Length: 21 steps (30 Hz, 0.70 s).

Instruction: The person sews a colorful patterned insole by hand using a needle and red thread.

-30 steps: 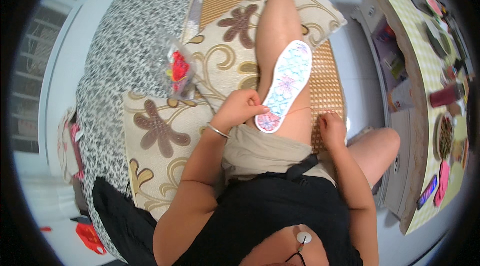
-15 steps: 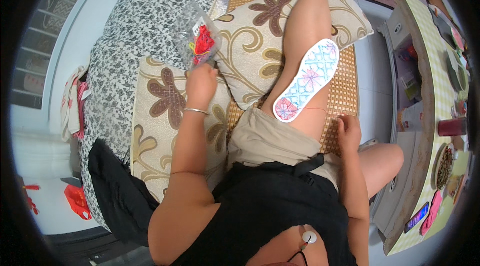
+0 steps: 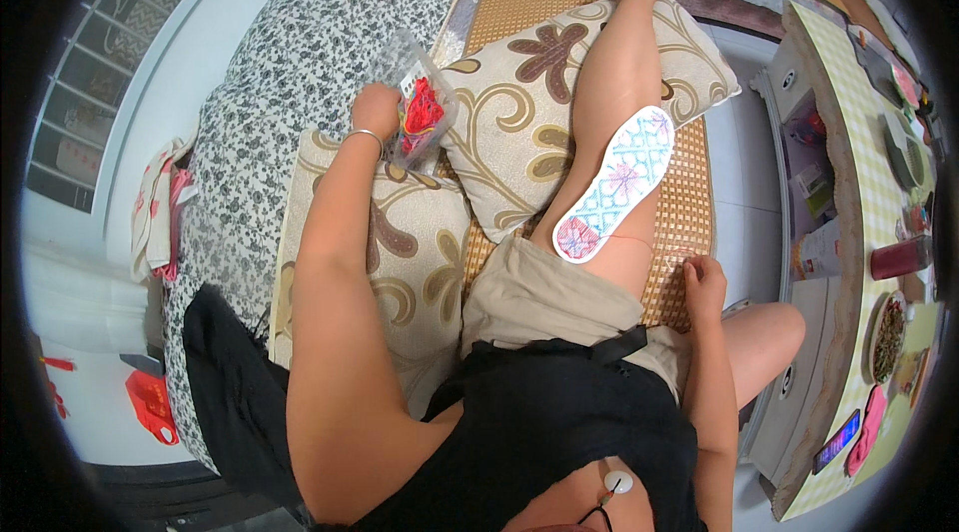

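A white shoe insole stitched in blue, pink and red lies on my bare leg. From its red heel a thin red thread runs toward my right hand. That hand hangs over the woven mat beside my thigh, fingers curled; what they hold, if anything, is too small to make out. Off to the left, my left hand is closed at the left edge of a clear plastic bag. Inside the bag sits a bundle of red thread; my fingertips are partly hidden.
Two patterned cushions lie on the woven mat. A black-and-white floral cover spreads on the left. Along the right stands a table with a checked cloth, bearing a red cup, a bowl and a phone.
My left hand has shifted from below the bag to its left edge, and the bag now sits tilted beside it. The whole view has shifted slightly; the insole still lies on my leg.
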Each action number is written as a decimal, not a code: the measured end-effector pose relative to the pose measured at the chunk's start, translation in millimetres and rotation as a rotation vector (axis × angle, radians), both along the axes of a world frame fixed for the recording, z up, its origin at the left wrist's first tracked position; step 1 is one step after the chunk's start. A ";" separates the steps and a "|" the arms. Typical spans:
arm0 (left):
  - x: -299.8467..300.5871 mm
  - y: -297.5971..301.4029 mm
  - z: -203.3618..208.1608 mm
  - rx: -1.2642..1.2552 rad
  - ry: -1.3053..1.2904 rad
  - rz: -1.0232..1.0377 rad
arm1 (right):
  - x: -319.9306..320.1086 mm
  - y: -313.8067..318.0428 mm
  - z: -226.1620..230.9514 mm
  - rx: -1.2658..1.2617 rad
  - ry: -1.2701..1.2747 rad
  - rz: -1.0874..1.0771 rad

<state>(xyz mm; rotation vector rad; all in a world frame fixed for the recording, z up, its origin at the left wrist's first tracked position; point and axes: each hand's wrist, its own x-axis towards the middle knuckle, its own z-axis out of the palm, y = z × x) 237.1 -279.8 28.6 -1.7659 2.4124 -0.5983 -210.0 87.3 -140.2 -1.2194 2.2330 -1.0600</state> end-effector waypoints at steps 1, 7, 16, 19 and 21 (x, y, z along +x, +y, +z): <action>0.9 -3.3 -2.6 0.013 -0.121 -0.093 | -0.8 1.6 -1.1 0.006 -0.001 0.004; 4.7 -17.2 -17.8 0.025 -0.197 -0.202 | -3.2 2.0 -5.6 0.021 0.013 0.001; 22.1 -12.7 34.2 0.129 -0.252 -0.047 | -1.5 -0.2 0.4 0.014 -0.032 -0.024; 24.1 6.7 85.0 0.033 -0.271 0.091 | -0.8 0.1 11.2 -0.055 0.014 -0.073; 20.1 24.8 110.0 -0.025 -0.263 0.165 | 2.1 -3.6 23.7 -0.206 0.093 -0.107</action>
